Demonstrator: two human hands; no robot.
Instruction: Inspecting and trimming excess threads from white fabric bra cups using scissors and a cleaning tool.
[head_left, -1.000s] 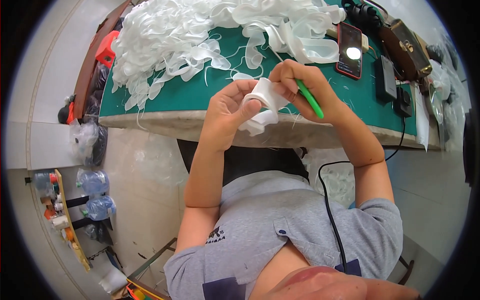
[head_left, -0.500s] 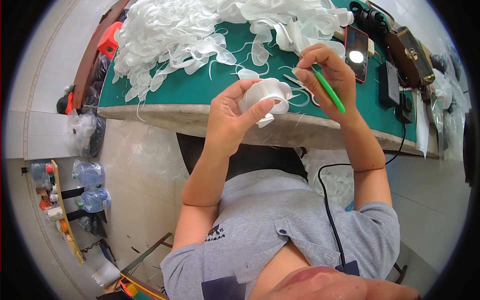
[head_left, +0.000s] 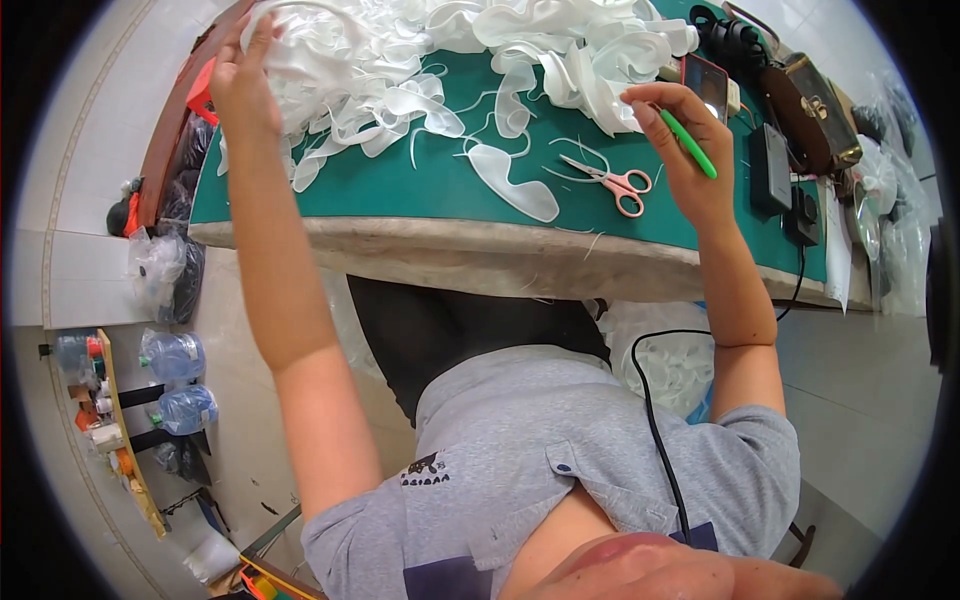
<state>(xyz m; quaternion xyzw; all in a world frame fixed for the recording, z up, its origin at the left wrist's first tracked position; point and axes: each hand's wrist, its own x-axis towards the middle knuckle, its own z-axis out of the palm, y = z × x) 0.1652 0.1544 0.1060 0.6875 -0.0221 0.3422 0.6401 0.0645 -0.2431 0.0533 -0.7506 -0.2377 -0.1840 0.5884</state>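
My left hand (head_left: 248, 85) is stretched out to the far left, over the heap of white fabric pieces (head_left: 370, 60). Its fingers are closed on a curved white fabric piece at the heap's edge. In my right hand (head_left: 690, 150), a slim green tool (head_left: 690, 145) is gripped between thumb and fingers; its working tip is too small to make out. Between the hands, a single curved white fabric piece (head_left: 510, 183) lies flat near the table's front edge. Pink-handled scissors (head_left: 612, 182) rest beside it, with thin white strips across their blades.
The green tabletop (head_left: 400, 185) has a pale front edge. To the right stand a phone (head_left: 707, 88), a black box-like device (head_left: 770, 168) and a brown bag (head_left: 815, 110). A black cable (head_left: 650, 400) runs over my shirt. Below the table sits a bag of white scraps (head_left: 655, 360).
My left hand has swung from the middle to the far left heap with the white piece. My right hand moved slightly right, still holding the green tool. The scissors and flat piece are uncovered.
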